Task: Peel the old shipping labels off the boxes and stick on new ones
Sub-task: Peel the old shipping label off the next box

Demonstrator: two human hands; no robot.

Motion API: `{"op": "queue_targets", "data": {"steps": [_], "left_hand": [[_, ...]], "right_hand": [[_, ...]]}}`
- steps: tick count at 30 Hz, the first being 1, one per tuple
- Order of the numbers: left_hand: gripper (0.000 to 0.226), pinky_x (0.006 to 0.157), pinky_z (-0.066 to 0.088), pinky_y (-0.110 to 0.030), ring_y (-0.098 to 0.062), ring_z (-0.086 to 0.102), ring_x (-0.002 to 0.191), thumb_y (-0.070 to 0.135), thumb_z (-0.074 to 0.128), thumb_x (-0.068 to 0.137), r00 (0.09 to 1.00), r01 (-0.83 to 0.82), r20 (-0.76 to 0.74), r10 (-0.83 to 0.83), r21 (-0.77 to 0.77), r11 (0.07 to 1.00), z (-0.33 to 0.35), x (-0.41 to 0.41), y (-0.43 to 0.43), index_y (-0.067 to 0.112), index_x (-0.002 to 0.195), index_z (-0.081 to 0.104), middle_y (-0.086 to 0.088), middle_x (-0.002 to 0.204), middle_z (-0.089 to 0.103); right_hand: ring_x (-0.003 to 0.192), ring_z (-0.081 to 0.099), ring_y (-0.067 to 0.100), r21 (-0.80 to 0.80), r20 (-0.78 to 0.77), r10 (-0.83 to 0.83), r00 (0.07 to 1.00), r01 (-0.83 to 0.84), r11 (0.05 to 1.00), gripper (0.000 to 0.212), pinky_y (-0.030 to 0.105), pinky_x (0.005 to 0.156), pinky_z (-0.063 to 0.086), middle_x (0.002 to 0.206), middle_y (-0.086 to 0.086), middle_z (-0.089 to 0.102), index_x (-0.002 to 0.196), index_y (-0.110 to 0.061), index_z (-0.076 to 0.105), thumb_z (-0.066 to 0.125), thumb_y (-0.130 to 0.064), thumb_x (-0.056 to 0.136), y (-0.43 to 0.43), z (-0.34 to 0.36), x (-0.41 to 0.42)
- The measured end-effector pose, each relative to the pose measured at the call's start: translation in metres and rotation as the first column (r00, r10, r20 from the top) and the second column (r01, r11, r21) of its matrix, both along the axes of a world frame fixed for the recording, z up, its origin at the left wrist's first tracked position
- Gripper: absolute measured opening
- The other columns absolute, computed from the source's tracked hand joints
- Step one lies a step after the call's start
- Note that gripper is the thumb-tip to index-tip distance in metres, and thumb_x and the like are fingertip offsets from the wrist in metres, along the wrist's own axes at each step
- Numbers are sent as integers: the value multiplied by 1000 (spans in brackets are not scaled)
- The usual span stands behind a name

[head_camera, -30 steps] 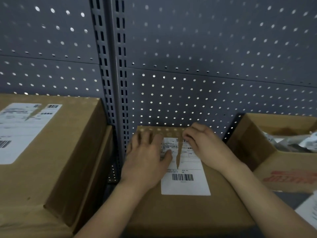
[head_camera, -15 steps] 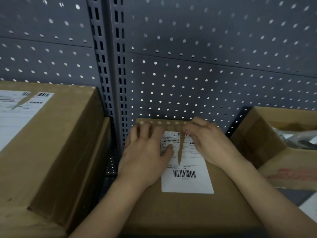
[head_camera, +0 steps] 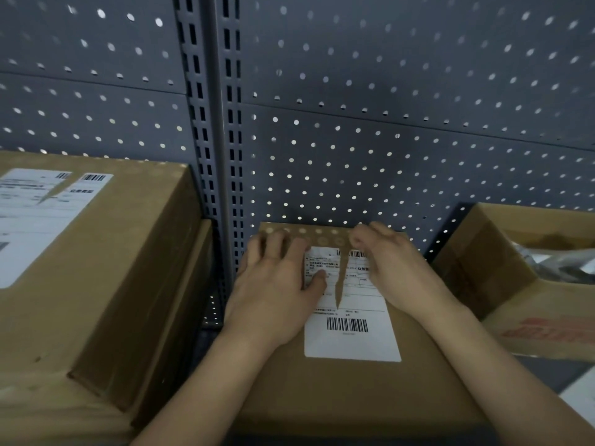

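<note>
grey pegboard wall [head_camera: 386, 149]; torn label [head_camera: 352, 344], brown box [head_camera: 347, 400]

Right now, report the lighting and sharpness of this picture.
Head view: dim, with light shining through the pegboard holes; holes near the top edge smear into streaks; the torn label shows a crisp barcode but unreadable small print; the taller box's label looks soft.

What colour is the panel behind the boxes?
Dark grey panel, dotted with small holes; head view.
</note>
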State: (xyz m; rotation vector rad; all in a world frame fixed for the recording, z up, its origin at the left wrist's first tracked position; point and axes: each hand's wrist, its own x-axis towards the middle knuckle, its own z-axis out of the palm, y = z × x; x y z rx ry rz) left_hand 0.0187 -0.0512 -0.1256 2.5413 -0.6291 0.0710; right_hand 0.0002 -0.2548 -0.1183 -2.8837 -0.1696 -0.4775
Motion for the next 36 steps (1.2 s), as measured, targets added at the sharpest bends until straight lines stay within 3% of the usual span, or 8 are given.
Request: {"op": "queue_targets", "data": {"steps": [2, 7, 15, 22, 27, 31, 36], "left_hand": [[48, 108, 31, -41, -19, 9, 139, 56, 43, 92, 1000, -2, -1, 2, -6, 1000, 0, 0, 0, 35, 135, 37, 9, 148, 27], [49, 106, 32, -39, -17, 9, 137, 56, 43, 92, 1000, 5, -7, -5, -12, 1000, 1, 0, 0, 36, 136, 35, 11, 146, 27], [48, 104, 34, -38, -18, 12, 137, 56, 44, 92, 1000, -2, -6, 2, -13, 1000, 1, -1, 0, 36, 135, 37, 11, 145, 29], [48, 104, 33, -38, -18, 12, 137, 56, 45, 92, 1000, -3, -9, 3, -17, 1000, 1, -1, 0, 36, 135, 38, 11, 145, 30], [46, 102, 34, -38, -17, 14, 135, 55, 46, 92, 1000, -9, 1, 9, -25, 1000, 1, -1, 0, 36, 133, 39, 13, 142, 32], [46, 102, 34, -37, -16, 15, 134, 55, 46, 92, 1000, -11, -3, 11, -27, 1000, 1, -2, 0, 37, 133, 39, 13, 142, 32], [47, 103, 33, -38, -16, 13, 135, 55, 46, 92, 1000, -12, -14, 12, -23, 1000, 2, -2, 0, 36, 134, 39, 12, 143, 30]], "right_hand": [[71, 48, 21, 65, -1, -17, 1000, 17, 998, 36, 39, 66, 46, 81, -2, 45, 85, -23, 44, 47, 13, 83, -1, 0, -2], [74, 52, 17, 72, 30, 30, 999, -32, 997, 11, 38, 68, 48, 86, -2, 49, 92, -17, 58, 51, -10, 98, -1, -1, -3], [78, 55, 18, 74, 8, 16, 1000, -16, 997, 9, 42, 80, 47, 90, -5, 51, 94, -20, 61, 52, -22, 97, -2, -3, 0], [80, 56, 17, 78, -19, 27, 999, -26, 997, 10, 40, 75, 49, 90, -3, 53, 92, -18, 65, 55, -19, 96, -1, 4, 2], [73, 55, 18, -65, -63, -29, 998, 25, 998, 15, 34, 67, 46, 90, -6, 46, 89, -25, 53, 53, -12, 96, 2, 4, 6], [69, 44, 15, -109, -109, -61, 992, 49, 993, 29, 32, 63, 37, 90, -6, 40, 85, -28, 41, 51, -1, 90, 4, 4, 7], [76, 47, 17, 48, -79, -41, 996, 45, 998, 21, 36, 76, 40, 91, -5, 47, 86, -21, 44, 46, -2, 93, 1, 3, 2]]}}
